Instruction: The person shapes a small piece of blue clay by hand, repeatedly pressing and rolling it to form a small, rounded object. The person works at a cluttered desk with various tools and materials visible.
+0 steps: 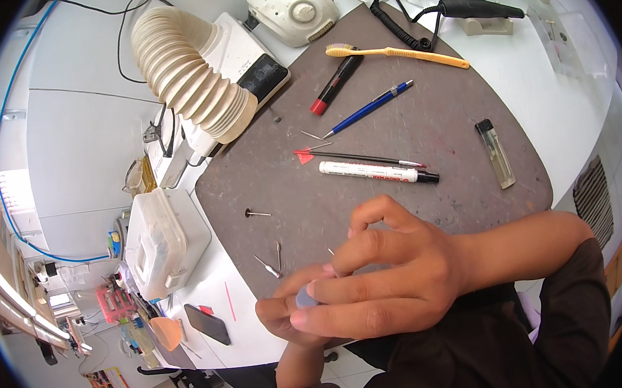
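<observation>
A matt, scuffed grey mat (397, 188) carries a glossy plastic lighter (496, 154) and slim metal burs (268, 268).

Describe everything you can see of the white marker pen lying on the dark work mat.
The white marker pen is a slim, plastic-looking tube with red print along its barrel and a black cap on its right end. It lies flat, nearly level, in the middle of the dark grey mat. A thin black stick with a red tip lies just above it, close but seemingly not touching. Neither hand touches it; the right hand is below it.
</observation>
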`<state>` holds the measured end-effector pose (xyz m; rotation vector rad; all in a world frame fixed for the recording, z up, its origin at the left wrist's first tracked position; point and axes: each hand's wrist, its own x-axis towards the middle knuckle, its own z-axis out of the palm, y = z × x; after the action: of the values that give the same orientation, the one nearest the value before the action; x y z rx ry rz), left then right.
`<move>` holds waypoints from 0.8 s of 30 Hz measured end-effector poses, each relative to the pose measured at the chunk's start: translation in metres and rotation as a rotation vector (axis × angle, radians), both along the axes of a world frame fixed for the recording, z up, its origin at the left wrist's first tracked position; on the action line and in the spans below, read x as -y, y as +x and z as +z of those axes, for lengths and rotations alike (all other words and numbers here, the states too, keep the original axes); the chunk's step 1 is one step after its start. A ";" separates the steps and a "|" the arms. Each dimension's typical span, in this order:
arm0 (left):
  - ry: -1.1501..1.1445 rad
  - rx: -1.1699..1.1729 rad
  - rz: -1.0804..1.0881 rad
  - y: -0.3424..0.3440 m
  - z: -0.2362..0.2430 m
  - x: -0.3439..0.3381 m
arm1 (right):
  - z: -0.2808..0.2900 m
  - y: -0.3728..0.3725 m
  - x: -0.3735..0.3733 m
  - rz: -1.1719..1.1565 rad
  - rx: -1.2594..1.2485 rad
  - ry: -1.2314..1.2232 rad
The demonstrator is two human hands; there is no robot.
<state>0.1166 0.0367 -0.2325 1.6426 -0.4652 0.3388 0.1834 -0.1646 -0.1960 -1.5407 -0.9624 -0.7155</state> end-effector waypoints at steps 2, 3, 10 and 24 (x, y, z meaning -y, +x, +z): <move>-0.026 0.002 -0.037 0.001 -0.001 0.000 | 0.000 -0.001 0.000 -0.002 -0.005 -0.002; -0.031 0.000 -0.042 0.001 -0.001 0.000 | -0.001 -0.001 0.001 -0.003 -0.005 -0.003; -0.040 -0.051 -0.006 -0.004 -0.003 -0.002 | 0.000 -0.003 0.001 0.018 -0.019 0.006; -0.640 -0.681 -0.113 -0.004 0.004 -0.001 | -0.003 0.005 0.002 0.075 -0.061 -0.105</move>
<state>0.1125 0.0378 -0.2288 1.0076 0.0746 -0.1591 0.1888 -0.1665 -0.1992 -1.5993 -1.0199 -0.5691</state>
